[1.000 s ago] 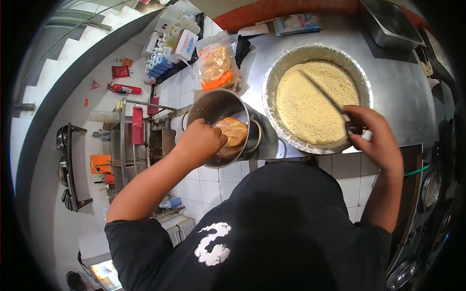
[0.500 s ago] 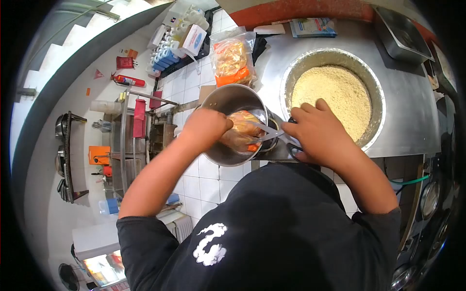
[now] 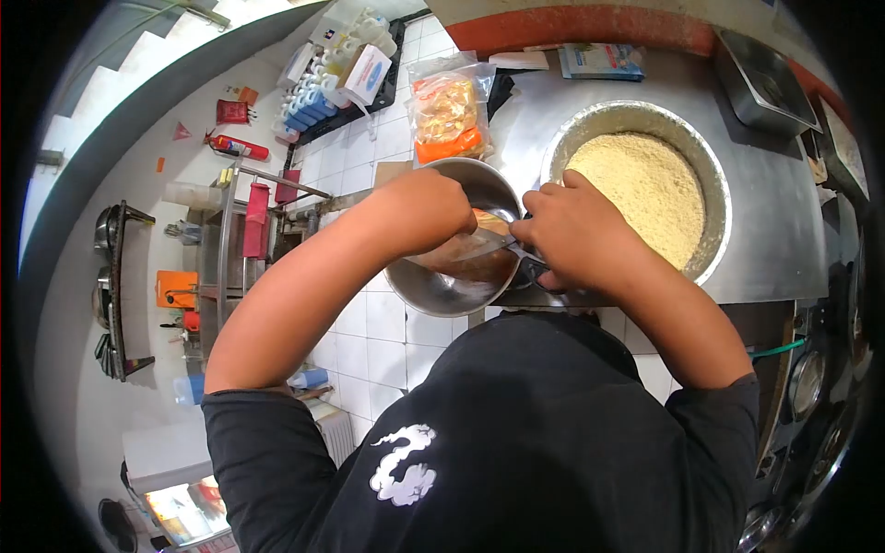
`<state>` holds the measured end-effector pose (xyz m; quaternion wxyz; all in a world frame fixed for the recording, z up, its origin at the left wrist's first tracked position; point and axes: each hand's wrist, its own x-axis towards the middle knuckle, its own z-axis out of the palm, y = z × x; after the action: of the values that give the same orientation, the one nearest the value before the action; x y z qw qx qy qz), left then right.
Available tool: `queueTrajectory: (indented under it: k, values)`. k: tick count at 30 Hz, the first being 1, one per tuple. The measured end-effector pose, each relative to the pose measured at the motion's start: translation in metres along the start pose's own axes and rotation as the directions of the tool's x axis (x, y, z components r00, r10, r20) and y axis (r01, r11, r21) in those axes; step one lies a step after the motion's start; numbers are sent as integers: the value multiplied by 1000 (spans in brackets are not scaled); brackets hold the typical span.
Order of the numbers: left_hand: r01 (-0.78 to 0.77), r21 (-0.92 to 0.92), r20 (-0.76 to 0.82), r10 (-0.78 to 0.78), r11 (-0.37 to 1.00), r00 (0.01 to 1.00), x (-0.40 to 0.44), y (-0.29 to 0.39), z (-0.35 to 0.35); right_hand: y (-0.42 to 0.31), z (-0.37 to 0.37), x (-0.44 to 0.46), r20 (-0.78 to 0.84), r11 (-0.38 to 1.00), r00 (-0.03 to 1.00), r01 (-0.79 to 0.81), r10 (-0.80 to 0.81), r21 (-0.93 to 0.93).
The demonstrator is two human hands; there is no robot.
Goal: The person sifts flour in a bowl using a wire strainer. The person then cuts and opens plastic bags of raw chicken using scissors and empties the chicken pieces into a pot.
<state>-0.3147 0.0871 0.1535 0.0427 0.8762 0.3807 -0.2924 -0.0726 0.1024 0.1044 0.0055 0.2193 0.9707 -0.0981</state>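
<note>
My left hand (image 3: 441, 214) is closed on the top of a clear plastic bag (image 3: 479, 263) with orange-brown contents, inside a deep metal pot (image 3: 447, 300). My right hand (image 3: 576, 230) grips dark-handled scissors (image 3: 525, 258), whose blades reach over the pot to the bag beside my left fingers. Part of the bag is hidden by my left hand. Right of the pot sits a wide metal basin (image 3: 722, 207) of pale yellow crumbs (image 3: 645, 189).
Another bag with orange contents (image 3: 449, 115) lies behind the pot. A blue and white packet (image 3: 601, 62) and a deep steel tray (image 3: 763, 88) are at the back of the steel table (image 3: 784, 212). Bottles (image 3: 318, 101) stand on the floor at the left.
The right hand has come from the basin to the pot with the scissors, which first opened and now have their blades closer together at the bag. The left hand has moved slightly right.
</note>
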Motion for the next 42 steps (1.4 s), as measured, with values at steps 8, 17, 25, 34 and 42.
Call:
queueTrajectory:
  k: [8, 17, 25, 34, 42]
  values:
    - [18, -23, -42, -19, 1000, 999, 3, -5, 11, 1, 14, 9, -38, 999, 999, 35, -35, -18]
    - [82, -23, 33, -81, 996, 996, 3, -2, 7, -1, 32, 23, 20, 1000, 1000, 10, -9, -25]
    - [82, -13, -21, -83, 997, 996, 16, 11, -2, -2, 39, 39, -17, 995, 999, 32, -31, 92]
    - [138, -153, -55, -148, 978, 987, 3, -4, -6, -6, 36, 81, 90, 989, 996, -42, 30, 143]
    - [128, -161, -321, -174, 979, 931, -22, -21, -20, -18, 66, 116, -39, 974, 999, 27, -19, 226]
